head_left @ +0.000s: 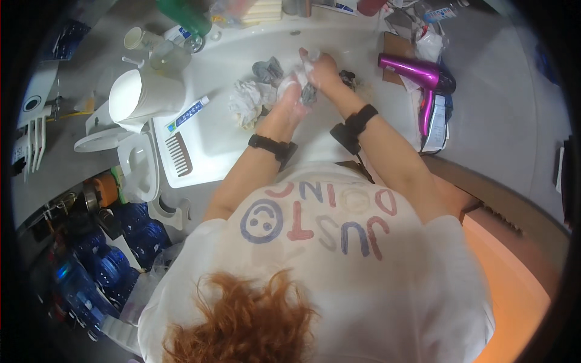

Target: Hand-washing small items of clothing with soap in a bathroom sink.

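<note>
Both of my hands are over the white sink (pixel 212 142), wet with soap suds. My left hand (pixel 292 97) is closed round a sudsy white cloth (pixel 301 74), small like a sock. Just beyond and to the right, my right hand (pixel 322 68) grips the same bundle with curled fingers. Left of them, a crumpled white cloth (pixel 245 97) and a grey cloth (pixel 267 70) lie in the basin. A dark cloth (pixel 347 77) shows partly behind my right forearm. Fingers and suds hide much of the held cloth.
On the sink's left ledge lie a toothpaste tube (pixel 189 115) and a comb (pixel 177 154). A large white roll (pixel 126 100) stands beside them. A purple hair dryer (pixel 419 72) rests at the right edge. Bottles, including a green one (pixel 184 17), crowd the back.
</note>
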Motion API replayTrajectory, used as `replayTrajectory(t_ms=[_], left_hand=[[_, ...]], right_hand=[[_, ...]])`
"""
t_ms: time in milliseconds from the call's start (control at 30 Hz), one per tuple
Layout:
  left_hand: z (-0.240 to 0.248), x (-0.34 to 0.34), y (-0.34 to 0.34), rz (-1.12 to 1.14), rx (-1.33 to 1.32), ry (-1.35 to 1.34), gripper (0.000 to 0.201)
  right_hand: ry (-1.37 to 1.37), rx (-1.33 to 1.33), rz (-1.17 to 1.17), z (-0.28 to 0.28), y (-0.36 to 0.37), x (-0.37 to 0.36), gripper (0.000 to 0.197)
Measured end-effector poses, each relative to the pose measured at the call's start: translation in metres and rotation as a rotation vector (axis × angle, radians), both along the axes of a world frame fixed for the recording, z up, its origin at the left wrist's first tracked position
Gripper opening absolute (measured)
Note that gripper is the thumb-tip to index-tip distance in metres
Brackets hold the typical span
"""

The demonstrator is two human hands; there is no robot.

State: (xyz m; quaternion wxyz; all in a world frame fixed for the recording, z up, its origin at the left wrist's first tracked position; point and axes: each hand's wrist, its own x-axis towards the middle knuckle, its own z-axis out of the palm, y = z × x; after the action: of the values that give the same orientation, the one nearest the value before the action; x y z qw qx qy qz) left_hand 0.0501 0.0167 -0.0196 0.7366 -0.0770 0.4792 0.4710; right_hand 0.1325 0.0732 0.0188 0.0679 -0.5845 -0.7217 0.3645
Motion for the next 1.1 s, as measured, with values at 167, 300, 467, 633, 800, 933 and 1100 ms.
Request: replayTrajectory(t_ms=[167,300,467,633,800,933,1100], left_hand=[[-0.061,-0.039,-0.004,0.508,-0.101,-1.369,0.023],[-0.041,-0.011,-0.011,0.081,0.309,-0.045,0.019],[-0.006,-0.021,-0.003,0.178,0.327,-0.083,0.020],[-0.011,-0.028,-0.010,0.029,0.453,-0.313,0.018],[0.003,-0.009,-0.005,0.145,0.256,-0.106,0.025],[0.018,-0.022,-0.008,0.055,0.342,-0.583,0.031],[0.004,0.006,-0.003,0.179,0.225,-0.029,0.027]], right_hand=[[0.127,0.422,0.148,0.008,-0.066,-0.020,0.037],[0.100,-0.006,-0.074,-0.008,-0.006,-0.008,0.043],[0.130,0.236,-0.066,0.005,-0.041,-0.010,0.038],[0.136,0.118,-0.007,-0.008,-0.041,-0.020,0.039],[0.069,0.020,-0.053,-0.016,-0.008,0.008,0.029],[0.181,1.019,0.283,-0.010,-0.051,-0.001,0.028],[-0.012,0.236,0.065,-0.012,0.000,-0.002,0.022]])
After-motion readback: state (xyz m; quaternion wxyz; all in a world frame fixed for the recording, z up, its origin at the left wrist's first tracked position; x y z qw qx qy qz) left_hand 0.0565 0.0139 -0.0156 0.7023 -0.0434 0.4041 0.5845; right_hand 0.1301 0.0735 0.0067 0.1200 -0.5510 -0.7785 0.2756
